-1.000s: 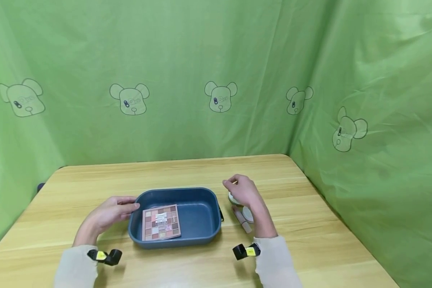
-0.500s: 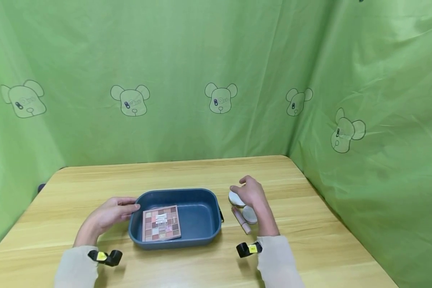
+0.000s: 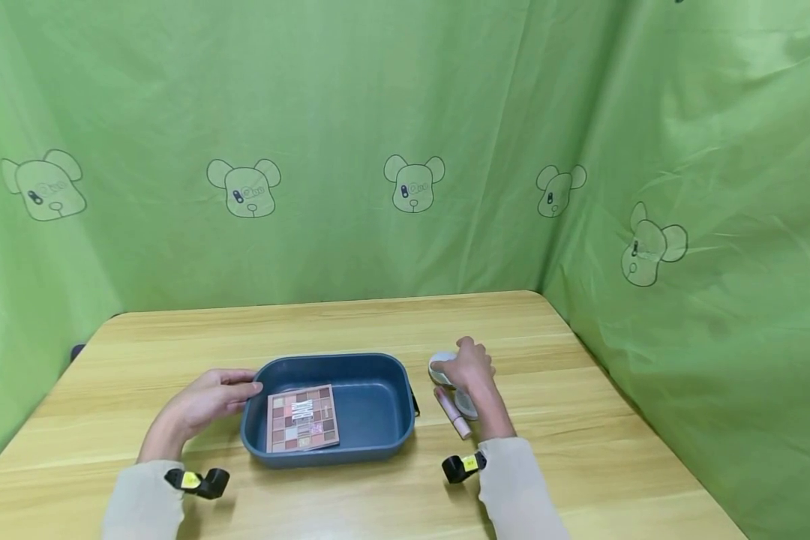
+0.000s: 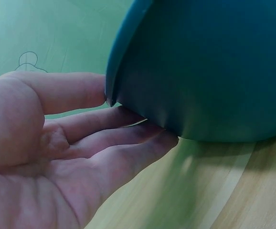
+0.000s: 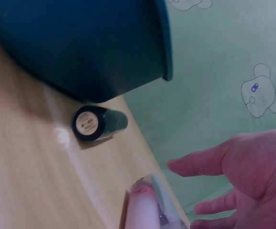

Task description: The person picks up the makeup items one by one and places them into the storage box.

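Note:
A blue bin (image 3: 364,420) stands on the table with a pink makeup palette (image 3: 302,418) lying in its left part. My left hand (image 3: 209,397) holds the bin's left rim, thumb over the edge and fingers against the outer wall (image 4: 200,86). Right of the bin, my right hand (image 3: 471,369) is over a round white-lidded container (image 3: 440,366), thumb and fingers apart. Part of a second round container (image 3: 466,405) shows below that hand, beside a pink tube (image 3: 453,412). The right wrist view shows the open right hand (image 5: 243,176) near the tube (image 5: 143,210).
A small dark-capped object (image 5: 88,123) lies close against the bin's right side, mostly hidden in the head view. The wooden table (image 3: 580,450) meets green curtains (image 3: 324,240) at the back and on the right.
My right hand has moved right, then slightly down, with fingers spreading over the white-lidded container. My left hand and the bin have stayed where they were.

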The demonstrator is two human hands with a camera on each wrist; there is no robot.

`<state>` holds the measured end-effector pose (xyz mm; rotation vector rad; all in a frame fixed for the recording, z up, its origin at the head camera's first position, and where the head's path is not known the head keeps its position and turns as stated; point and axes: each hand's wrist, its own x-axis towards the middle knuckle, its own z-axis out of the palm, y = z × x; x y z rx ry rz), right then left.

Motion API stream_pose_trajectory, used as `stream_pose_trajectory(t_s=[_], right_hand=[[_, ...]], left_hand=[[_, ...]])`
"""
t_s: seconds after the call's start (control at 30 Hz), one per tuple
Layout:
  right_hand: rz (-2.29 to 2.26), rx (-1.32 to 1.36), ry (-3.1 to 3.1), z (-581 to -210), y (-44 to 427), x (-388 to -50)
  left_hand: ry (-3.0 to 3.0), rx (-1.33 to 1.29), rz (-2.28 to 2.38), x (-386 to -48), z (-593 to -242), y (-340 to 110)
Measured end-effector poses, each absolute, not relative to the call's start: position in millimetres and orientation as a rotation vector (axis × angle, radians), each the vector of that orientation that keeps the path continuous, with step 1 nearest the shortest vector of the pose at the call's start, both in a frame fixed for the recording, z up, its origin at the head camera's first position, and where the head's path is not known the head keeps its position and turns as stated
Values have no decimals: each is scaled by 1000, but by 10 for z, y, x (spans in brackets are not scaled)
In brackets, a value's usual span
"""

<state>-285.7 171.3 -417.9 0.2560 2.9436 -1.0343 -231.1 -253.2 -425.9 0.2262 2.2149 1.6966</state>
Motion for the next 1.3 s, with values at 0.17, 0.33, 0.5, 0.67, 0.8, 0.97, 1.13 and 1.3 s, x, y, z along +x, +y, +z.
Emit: stream_pose_trajectory(t_s=[0.17,0.33,0.5,0.67,0.8,0.97,1.13,1.3], right_hand=[[-1006,260,2939,-4223,1716,-2872],[-978,266,2907,-4245,1713,-2896],[-921,270,2899,-4256,1710,-2919],[-843,251,2923,-4263,1709,-2927],[-792,239,2925,-4268,1713,-2928],[-760,220,2918,-4281,1717,-2928],[-767,206,2916,-4281,1723,-2923],[-776,209,2906,-4278,1729,-2929]], left_hand=[[2208,227,1700,-2314,-4260,-2533],[2212,225,1695,-2320,-4264,-2537],[2218,223,1686,-2329,-4266,-2536],[2229,224,1678,-2325,-4264,-2533],[2228,227,1678,-2319,-4270,-2538],[2226,221,1677,-2307,-4275,-2541],[2223,225,1677,-2302,-4271,-2539],[2225,234,1677,-2308,-4262,-2540]])
